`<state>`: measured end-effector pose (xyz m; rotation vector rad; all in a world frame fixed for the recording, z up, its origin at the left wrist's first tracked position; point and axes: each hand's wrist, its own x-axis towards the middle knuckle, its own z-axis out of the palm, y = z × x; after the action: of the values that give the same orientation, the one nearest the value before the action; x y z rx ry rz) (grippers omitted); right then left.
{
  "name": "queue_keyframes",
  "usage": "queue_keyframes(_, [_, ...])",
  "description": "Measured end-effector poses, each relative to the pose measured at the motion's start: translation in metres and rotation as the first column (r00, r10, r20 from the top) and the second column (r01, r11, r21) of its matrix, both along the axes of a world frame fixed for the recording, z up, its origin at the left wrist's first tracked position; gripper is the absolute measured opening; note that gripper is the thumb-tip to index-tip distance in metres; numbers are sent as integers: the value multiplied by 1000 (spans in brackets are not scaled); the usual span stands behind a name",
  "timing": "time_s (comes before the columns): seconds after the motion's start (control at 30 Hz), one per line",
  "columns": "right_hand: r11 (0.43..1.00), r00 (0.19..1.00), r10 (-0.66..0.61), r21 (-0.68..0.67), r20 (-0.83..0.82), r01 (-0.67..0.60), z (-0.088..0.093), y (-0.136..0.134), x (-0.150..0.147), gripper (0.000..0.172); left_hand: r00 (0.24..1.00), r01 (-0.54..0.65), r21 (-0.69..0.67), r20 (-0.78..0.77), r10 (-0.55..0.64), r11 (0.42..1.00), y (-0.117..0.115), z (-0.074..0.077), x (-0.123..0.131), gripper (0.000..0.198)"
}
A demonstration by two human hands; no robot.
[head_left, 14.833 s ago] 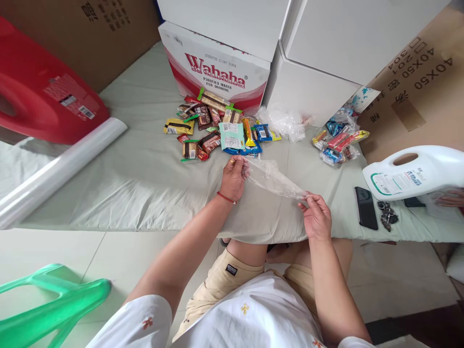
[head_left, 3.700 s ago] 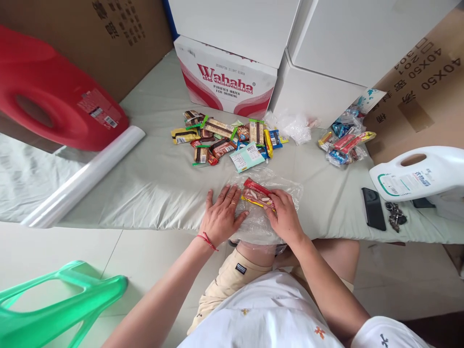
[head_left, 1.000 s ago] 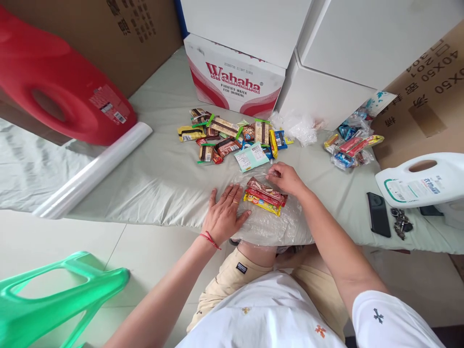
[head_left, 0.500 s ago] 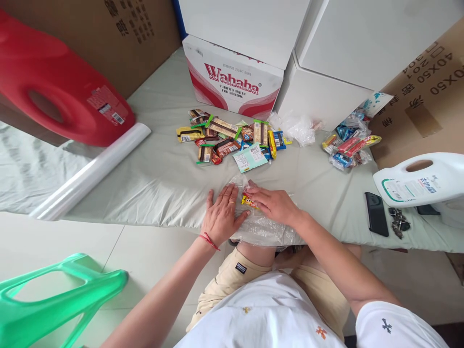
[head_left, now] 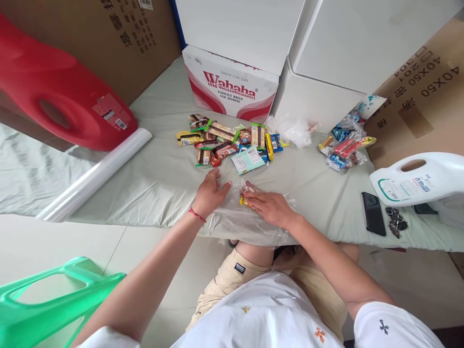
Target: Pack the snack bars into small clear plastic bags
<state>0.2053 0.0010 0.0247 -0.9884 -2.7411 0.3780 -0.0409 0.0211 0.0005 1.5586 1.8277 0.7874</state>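
A small yellow-and-red snack packet (head_left: pixel 243 198) lies on a sheet of clear plastic film (head_left: pixel 232 217) at the near edge of the cloth-covered surface. My right hand (head_left: pixel 273 207) is on the packet and film, its fingers bent over them and holding them down; its thumb is hidden. To the left, my left hand (head_left: pixel 211 193) has its thumb apart from the fingers, with nothing visible in it. Just beyond its fingertips is a pile of wrapped snack bars (head_left: pixel 226 149). A pale green printed packet (head_left: pixel 248 160) rests at the pile's front.
A white plastic roll (head_left: pixel 97 174) lies beside a red jug (head_left: pixel 65 96) at left. At right are bundled snacks (head_left: pixel 346 145), a white detergent bottle (head_left: pixel 416 179), a phone (head_left: pixel 373 213) and keys (head_left: pixel 397 222). Behind stands a Wahaha carton (head_left: pixel 230 87); crumpled clear plastic (head_left: pixel 295 130) sits nearby.
My left hand has lifted away from the film and moved left and forward, toward the snack pile. My right hand stays over the small packet. The camera view has shifted slightly.
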Motion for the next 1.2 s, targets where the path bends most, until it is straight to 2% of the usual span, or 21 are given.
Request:
queue_keyframes(0.13, [1000, 998, -4, 31, -55, 6, -2, -2, 0, 33, 993, 105, -43, 62, -103, 993, 33, -1, 6, 87])
queue_keyframes(0.27, [1000, 993, 7, 31, -115, -4, -4, -2, 3, 31, 957, 218, -79, 211, -197, 973, 50, -5, 6, 100])
queue_keyframes(0.33, [999, 989, 22, 51, -147, -15, -6, -1, 4, 31, 929, 283, -105, 277, -246, 953, 53, -5, 0, 92])
queue_keyframes(0.47, [994, 981, 57, 103, -188, -38, -12, 1, 6, 30, 897, 360, -138, 322, -302, 922, 55, 4, -15, 40])
queue_keyframes(0.5, [993, 980, 62, 110, -189, -42, -13, 1, 6, 30, 892, 361, -132, 338, -300, 923, 54, 6, -20, 33])
queue_keyframes(0.6, [991, 983, 79, 120, -166, -59, -14, 1, 8, 31, 881, 331, -95, 388, -271, 939, 52, 10, -34, 35])
queue_keyframes(0.73, [988, 992, 87, 132, -95, -75, -13, -1, 10, 33, 889, 344, -66, 345, -302, 937, 42, 14, -50, 35])
queue_keyframes(0.87, [986, 994, 84, 151, -69, -73, -13, -3, 11, 33, 876, 365, 78, 310, -370, 928, 27, 18, -57, 24])
queue_keyframes(1.0, [988, 996, 72, 141, -62, -62, -13, -4, 12, 36, 843, 324, 157, 400, -360, 933, 16, 17, -61, 21])
queue_keyframes(1.07, [988, 995, 72, 142, -67, -62, -13, -4, 12, 36, 841, 305, 155, 419, -342, 940, 13, 17, -59, 30])
queue_keyframes(1.17, [988, 995, 70, 142, -73, -59, -13, -4, 13, 36, 849, 383, 190, 313, -425, 904, 12, 20, -46, 78])
queue_keyframes(1.2, [988, 995, 71, 143, -69, -61, -13, -4, 13, 35, 846, 427, 208, 252, -470, 880, 12, 22, -41, 85])
